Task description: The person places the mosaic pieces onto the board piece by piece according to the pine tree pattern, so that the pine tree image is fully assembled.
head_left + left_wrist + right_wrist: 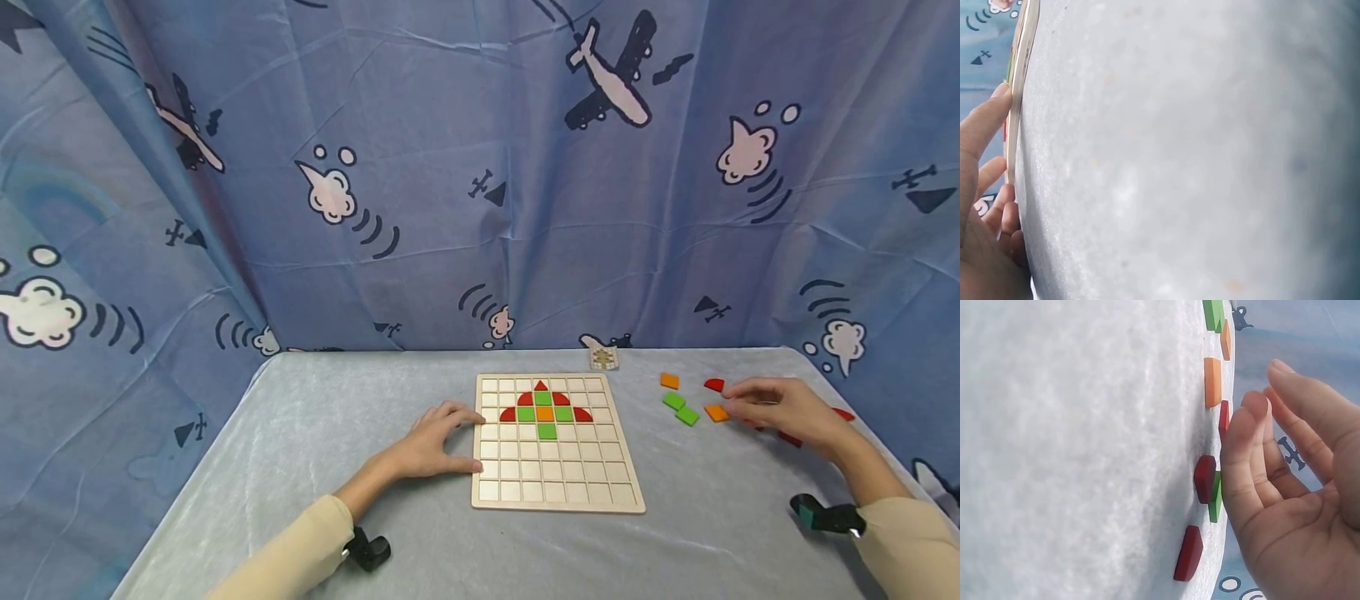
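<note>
Left hand (pixel 431 446), fingers spread, touched the board (pixel 555 468); a nudge could have shifted tiles (pixel 544 413). Right hand (pixel 787 408) hovered, loosely curved, seemingly empty

no txt, nos. or labels legible in pics

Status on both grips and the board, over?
Left grip touching board at its left edge. Right grip over loose pieces, none visibly held. Board partly filled; no obstruction seen.
</note>
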{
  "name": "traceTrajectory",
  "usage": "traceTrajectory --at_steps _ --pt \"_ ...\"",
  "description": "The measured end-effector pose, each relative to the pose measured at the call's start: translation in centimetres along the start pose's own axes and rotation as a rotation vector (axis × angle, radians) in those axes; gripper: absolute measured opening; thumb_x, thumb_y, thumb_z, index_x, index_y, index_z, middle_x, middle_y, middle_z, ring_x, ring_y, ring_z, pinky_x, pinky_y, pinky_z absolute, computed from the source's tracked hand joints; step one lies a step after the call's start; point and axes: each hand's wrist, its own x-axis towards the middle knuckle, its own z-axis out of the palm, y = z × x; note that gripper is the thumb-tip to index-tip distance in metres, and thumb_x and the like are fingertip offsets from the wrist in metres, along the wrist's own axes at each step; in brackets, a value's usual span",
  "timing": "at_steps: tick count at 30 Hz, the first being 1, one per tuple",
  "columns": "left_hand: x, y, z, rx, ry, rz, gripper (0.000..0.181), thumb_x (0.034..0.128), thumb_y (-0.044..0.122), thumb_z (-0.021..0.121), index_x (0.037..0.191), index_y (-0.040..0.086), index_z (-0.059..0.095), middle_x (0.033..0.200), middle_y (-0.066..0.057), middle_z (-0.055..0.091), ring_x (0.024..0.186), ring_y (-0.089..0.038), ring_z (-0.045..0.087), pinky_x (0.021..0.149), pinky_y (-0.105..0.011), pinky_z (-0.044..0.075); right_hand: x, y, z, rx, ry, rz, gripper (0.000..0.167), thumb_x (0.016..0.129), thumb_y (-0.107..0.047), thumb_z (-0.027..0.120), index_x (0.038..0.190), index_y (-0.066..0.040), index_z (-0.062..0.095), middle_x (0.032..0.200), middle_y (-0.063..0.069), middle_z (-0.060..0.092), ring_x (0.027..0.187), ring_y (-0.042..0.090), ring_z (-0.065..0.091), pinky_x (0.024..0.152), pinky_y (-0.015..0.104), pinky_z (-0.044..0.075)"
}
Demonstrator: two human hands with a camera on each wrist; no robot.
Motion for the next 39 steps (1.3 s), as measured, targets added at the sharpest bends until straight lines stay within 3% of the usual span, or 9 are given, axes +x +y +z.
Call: traceTrajectory --at_steps 20,27,39 --pt "-0.1 -0.1 0.1 -0.002 -0.001 -0.011 0.069 0.078 0.052 0.079 0.138 0.028 0.054 0.141 0.001 0.048 0.132 -0.023 0.042 0.108 -0.052 0.033 0.4 0.0 0.1 0.01 -0.007 -0.032 0.051 0.092 -0.036 0.069 0.127 0.0 0.062 0.109 0.004 0.069 0.079 0.008 0.058 0.066 0.027 0.051" --pt "-0.1 -0.1 0.1 0.0 0.002 -0.014 0.069 0.0776 0.052 0.079 0.138 0.029 0.054 0.142 0.002 0.048 0.133 -0.023 0.042 0.108 -0.052 0.033 0.6 0.5 0.2 0.021 -0.023 -0.043 0.05 0.093 -0.032 0.069 0.127 0.002 0.061 0.107 0.009 0.071 0.076 0.012 0.061 0.066 0.027 0.053" --pt "0.0 0.0 0.0 0.003 0.005 -0.01 0.069 0.0775 0.052 0.079 0.137 0.028 0.054 0.141 0.002 0.049 0.133 -0.023 0.043 0.107 -0.052 0.033 0.7 0.9 0.0 0.031 -0.032 -0.036 0.049 0.093 -0.03 0.069 0.127 0.004 0.061 0.1 0.002 0.07 0.074 0.011 0.061 0.066 0.026 0.054"
